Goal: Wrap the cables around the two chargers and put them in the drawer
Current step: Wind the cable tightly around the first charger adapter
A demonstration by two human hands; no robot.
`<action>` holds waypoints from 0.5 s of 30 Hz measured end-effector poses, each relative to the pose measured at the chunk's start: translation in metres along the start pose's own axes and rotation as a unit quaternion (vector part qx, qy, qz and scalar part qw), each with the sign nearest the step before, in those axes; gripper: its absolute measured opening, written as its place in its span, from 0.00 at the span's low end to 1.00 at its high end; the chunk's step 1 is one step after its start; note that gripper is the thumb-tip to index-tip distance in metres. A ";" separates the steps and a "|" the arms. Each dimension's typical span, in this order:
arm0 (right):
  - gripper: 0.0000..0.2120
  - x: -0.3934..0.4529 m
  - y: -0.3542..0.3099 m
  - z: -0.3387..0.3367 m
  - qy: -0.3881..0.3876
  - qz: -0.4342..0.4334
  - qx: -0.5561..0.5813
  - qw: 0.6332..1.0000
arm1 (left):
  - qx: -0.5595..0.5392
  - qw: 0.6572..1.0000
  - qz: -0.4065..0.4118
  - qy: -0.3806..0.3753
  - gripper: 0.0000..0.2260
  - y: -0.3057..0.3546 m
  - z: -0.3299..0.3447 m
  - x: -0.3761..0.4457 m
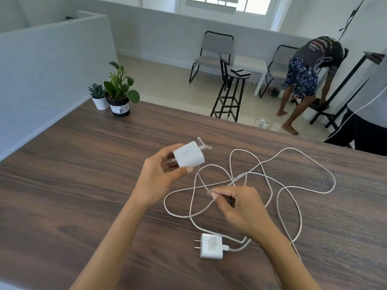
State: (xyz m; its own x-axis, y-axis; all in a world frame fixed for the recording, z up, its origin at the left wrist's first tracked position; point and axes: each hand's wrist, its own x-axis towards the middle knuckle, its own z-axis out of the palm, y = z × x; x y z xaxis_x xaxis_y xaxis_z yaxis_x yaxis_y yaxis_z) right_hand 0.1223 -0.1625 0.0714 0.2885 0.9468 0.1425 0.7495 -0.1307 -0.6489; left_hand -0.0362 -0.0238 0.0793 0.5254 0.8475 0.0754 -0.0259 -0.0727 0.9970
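Note:
My left hand [158, 176] holds a white charger [189, 154] above the wooden table, prongs toward the palm. Its white cable [201, 178] drops from the charger to my right hand [236, 204], which pinches it between thumb and forefinger. A second white charger [211, 245] lies flat on the table near me, prongs pointing left, its cable plugged in on the right side. Both cables sprawl in tangled loops [293, 185] across the table to the right. No drawer is in view.
Two potted plants [117, 93] stand at the table's [62, 185] far left corner beside a white partition. Beyond the far edge are a black stool [230, 91], chairs, and a person [305, 80] bending over. A dark object sits at the right table edge.

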 end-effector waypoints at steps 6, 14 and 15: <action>0.07 0.011 0.003 0.006 0.043 0.018 -0.015 0.999 | -0.010 0.997 -0.009 -0.078 0.25 0.005 0.004 -0.008; 0.10 0.014 0.003 0.011 0.030 0.000 -0.041 0.999 | -0.018 0.996 -0.005 -0.088 0.25 0.009 0.007 -0.012; 0.10 0.014 0.003 0.011 0.028 -0.001 -0.049 0.998 | -0.016 0.996 -0.003 -0.090 0.25 0.009 0.007 -0.013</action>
State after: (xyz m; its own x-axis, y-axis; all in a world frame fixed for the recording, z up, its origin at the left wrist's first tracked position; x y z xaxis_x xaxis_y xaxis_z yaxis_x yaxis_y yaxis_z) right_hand 0.1223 -0.1468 0.0630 0.3177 0.9296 0.1868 0.8038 -0.1595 -0.5731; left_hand -0.0370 -0.0396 0.0876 0.6690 0.7402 0.0673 -0.0480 -0.0473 0.9977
